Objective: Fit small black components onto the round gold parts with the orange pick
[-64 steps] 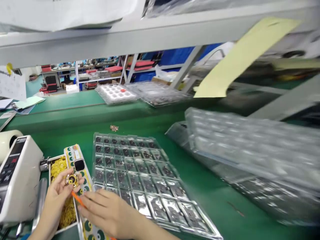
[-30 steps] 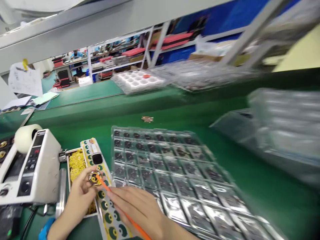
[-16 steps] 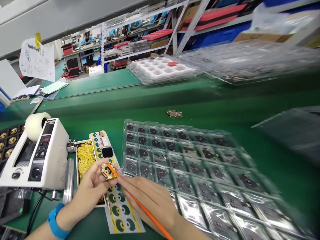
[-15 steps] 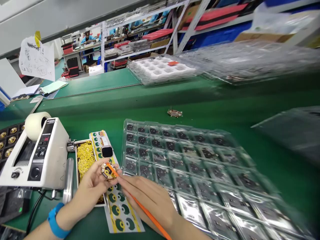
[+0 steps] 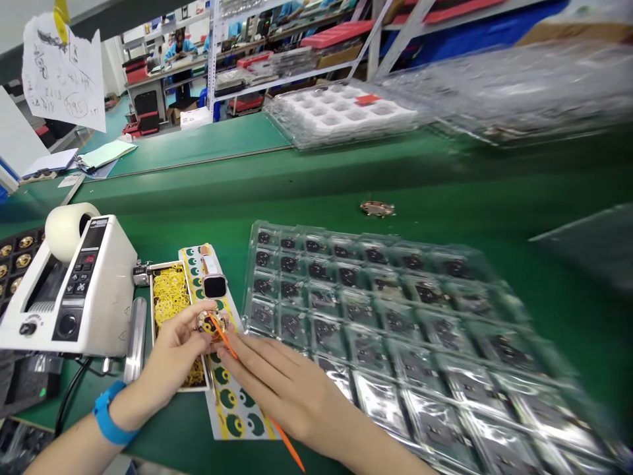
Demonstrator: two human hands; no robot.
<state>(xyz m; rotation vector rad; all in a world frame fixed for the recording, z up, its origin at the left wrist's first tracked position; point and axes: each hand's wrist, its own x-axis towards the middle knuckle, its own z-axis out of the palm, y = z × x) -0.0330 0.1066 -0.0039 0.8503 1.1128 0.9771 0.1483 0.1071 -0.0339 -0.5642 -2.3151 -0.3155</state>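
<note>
My left hand (image 5: 171, 359) pinches a small round gold part (image 5: 211, 324) above a sticker sheet (image 5: 232, 409) with green and yellow discs. Held in my right hand (image 5: 281, 386) is a thin orange stick (image 5: 225, 342), and its tip touches the round part. A smartwatch (image 5: 213, 282) lies on the sheet just beyond the part. Left of the sheet sits a small tray of yellow rings (image 5: 171, 297). To the right lies a clear blister tray (image 5: 395, 330) of dark components.
A white tape dispenser (image 5: 64, 290) with a tape roll stands at the left, by a tray of gold parts (image 5: 14, 260). A loose part (image 5: 377, 209) lies on the green belt. Stacked clear trays (image 5: 346, 112) sit beyond. Other people work at far benches.
The view swung left and down, bringing the tape dispenser fully into sight. Both hands keep the same hold; the orange stick's tip stays on the round part.
</note>
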